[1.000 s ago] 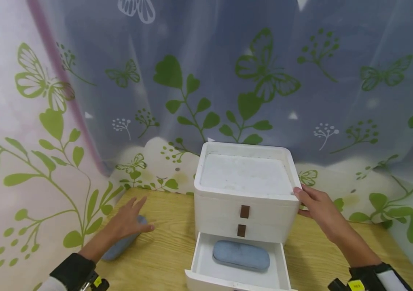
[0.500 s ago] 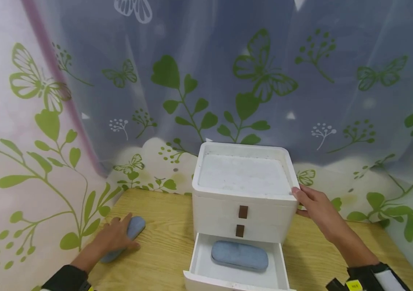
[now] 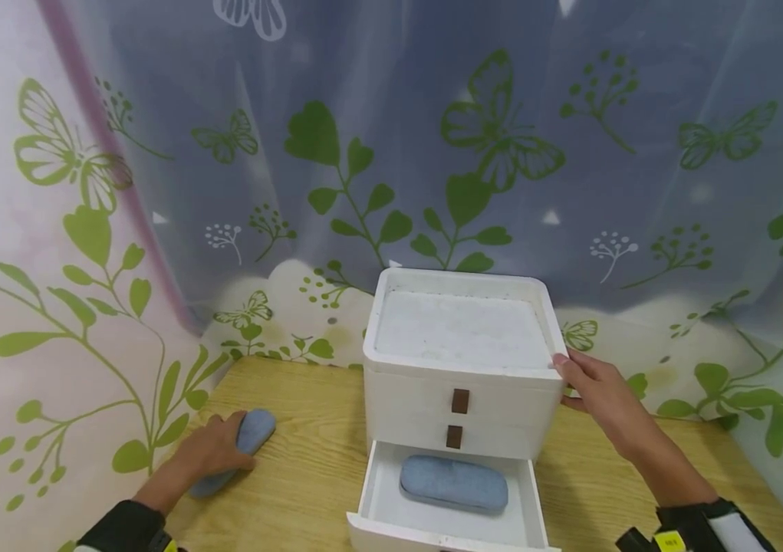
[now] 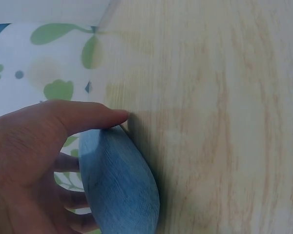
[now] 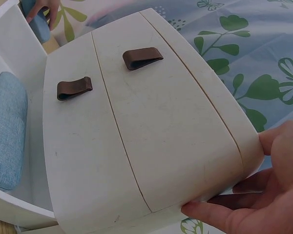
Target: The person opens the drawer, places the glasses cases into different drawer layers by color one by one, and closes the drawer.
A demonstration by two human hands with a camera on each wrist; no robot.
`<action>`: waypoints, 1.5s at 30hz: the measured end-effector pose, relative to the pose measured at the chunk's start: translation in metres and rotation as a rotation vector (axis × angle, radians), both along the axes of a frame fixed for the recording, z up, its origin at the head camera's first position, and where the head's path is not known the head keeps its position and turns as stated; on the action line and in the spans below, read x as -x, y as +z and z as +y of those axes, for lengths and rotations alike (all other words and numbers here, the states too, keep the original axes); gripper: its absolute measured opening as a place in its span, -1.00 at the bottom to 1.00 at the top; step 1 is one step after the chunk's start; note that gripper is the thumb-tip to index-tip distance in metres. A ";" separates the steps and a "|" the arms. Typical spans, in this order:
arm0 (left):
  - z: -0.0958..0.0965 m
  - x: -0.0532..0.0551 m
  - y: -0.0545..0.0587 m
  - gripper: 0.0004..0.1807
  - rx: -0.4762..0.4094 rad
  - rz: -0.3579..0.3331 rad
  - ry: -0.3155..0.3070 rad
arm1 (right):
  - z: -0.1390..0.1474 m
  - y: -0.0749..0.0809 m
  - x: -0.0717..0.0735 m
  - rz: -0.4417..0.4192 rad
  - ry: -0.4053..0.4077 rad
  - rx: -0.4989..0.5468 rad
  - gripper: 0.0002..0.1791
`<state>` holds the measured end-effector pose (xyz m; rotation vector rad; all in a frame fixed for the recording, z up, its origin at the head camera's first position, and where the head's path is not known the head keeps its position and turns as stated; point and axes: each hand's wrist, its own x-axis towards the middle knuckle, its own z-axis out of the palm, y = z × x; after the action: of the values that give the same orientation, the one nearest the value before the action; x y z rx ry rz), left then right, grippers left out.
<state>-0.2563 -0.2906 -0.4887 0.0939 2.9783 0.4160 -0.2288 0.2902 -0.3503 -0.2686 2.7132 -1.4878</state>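
My left hand (image 3: pixel 212 447) grips a blue, rounded glasses case (image 3: pixel 255 431) lying on the table at the left. In the left wrist view the thumb lies across one end of this case (image 4: pixel 122 180), with the fingers along its far side. A white drawer cabinet (image 3: pixel 412 402) stands in the middle, its bottom drawer (image 3: pixel 380 491) pulled out. Inside that drawer lies a second blue glasses case (image 3: pixel 453 483). My right hand (image 3: pixel 605 395) holds the cabinet's front right top corner, thumb on the rim and fingers against the side.
Two brown pull tabs sit on the closed upper drawers, the upper tab (image 3: pixel 460 401) above the lower tab (image 3: pixel 455 437). The cabinet's top is a shallow rimmed tray (image 3: pixel 460 330). A patterned curtain (image 3: pixel 377 153) hangs behind the wood-grain table (image 3: pixel 315 429).
My left hand has moved left and down onto the glasses case on the table, and its spread fingers have closed around it. The right hand stays at the cabinet corner.
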 end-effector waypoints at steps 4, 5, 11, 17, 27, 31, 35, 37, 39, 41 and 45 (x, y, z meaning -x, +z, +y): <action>0.000 -0.001 -0.001 0.07 0.000 0.029 0.000 | -0.001 0.001 -0.001 -0.007 0.001 0.008 -0.17; 0.001 -0.001 -0.002 0.06 0.003 0.037 0.002 | -0.001 0.001 -0.001 -0.009 0.001 0.011 -0.17; 0.001 0.000 -0.003 0.01 0.034 0.080 0.004 | -0.002 0.002 0.000 -0.014 0.001 0.024 -0.16; 0.006 -0.001 0.000 -0.04 0.035 0.127 -0.016 | -0.001 0.001 -0.001 -0.003 -0.003 0.018 -0.17; 0.018 -0.005 0.012 -0.06 0.048 0.178 -0.046 | -0.001 0.001 -0.001 0.005 0.004 0.021 -0.17; 0.026 -0.007 0.017 -0.10 0.049 0.195 -0.063 | -0.001 0.001 -0.001 0.005 0.003 0.021 -0.17; 0.034 -0.010 0.023 -0.14 0.042 0.210 -0.064 | -0.001 0.000 -0.001 0.005 0.002 0.019 -0.17; 0.038 -0.012 0.026 -0.16 0.045 0.218 -0.066 | -0.001 0.000 -0.001 0.005 0.001 0.018 -0.17; 0.042 -0.014 0.029 -0.18 0.041 0.218 -0.071 | -0.001 0.000 0.000 0.003 -0.002 0.015 -0.17; 0.047 -0.016 0.033 -0.18 0.034 0.220 -0.076 | -0.001 0.000 0.000 0.002 -0.004 0.014 -0.17; 0.056 -0.020 0.041 -0.18 0.001 0.201 -0.092 | -0.002 0.000 -0.001 -0.002 -0.008 0.016 -0.17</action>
<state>-0.2366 -0.2345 -0.4482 0.2883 3.1549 0.4175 -0.2279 0.2885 -0.3499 -0.2574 2.7052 -1.5110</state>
